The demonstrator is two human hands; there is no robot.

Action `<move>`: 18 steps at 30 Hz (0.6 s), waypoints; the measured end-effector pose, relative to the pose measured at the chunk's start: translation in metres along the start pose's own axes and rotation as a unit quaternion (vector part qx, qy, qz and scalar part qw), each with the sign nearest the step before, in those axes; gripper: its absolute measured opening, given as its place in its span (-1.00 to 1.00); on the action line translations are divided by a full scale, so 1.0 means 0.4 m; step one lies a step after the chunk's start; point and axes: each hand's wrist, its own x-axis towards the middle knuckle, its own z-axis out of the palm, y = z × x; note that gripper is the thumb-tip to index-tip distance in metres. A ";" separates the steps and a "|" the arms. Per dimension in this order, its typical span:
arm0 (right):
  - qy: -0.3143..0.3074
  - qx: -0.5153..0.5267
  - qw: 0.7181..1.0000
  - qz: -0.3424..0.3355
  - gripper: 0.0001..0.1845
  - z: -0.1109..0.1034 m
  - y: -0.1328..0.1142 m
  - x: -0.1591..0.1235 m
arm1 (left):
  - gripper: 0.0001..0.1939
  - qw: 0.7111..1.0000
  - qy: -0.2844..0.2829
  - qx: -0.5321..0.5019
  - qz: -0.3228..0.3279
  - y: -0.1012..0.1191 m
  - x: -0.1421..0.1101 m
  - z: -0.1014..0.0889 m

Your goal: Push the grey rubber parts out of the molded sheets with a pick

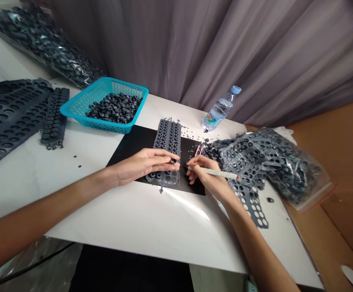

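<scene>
My left hand (147,164) pinches a small black rubber ring (173,161) between thumb and fingers. Beneath that hand lies a grey moulded rubber sheet (168,136) with rows of round pieces; some sockets at its near end hold no piece. My right hand (205,172) is closed around a white pen-like tool (221,173), whose tip points left toward the ring, a small gap apart. The tool's tip is too small to make out. Both hands are over a black mat (127,148) on the white table (127,219).
A blue basket (103,125) of black rings stands at the back left, beside more moulded sheets (12,117) and a filled bag (48,48). On the right are a water bottle (220,109), pink-handled snippers (199,149), punched sheets (249,162) and a clear bag (298,174).
</scene>
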 end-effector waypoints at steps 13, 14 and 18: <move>-0.018 -0.057 0.996 -0.067 -0.78 -0.011 -0.016 -0.006 | -0.65 1.000 -0.026 -0.005 -0.001 0.012 -0.007 0.004; -0.028 -0.068 0.995 -0.074 -0.77 -0.011 -0.019 -0.007 | -0.65 1.000 -0.026 -0.005 -0.002 0.013 -0.008 0.004; -0.032 -0.131 0.985 -0.104 -0.79 -0.007 -0.034 -0.012 | -0.63 1.000 -0.025 0.003 -0.003 0.010 -0.008 0.004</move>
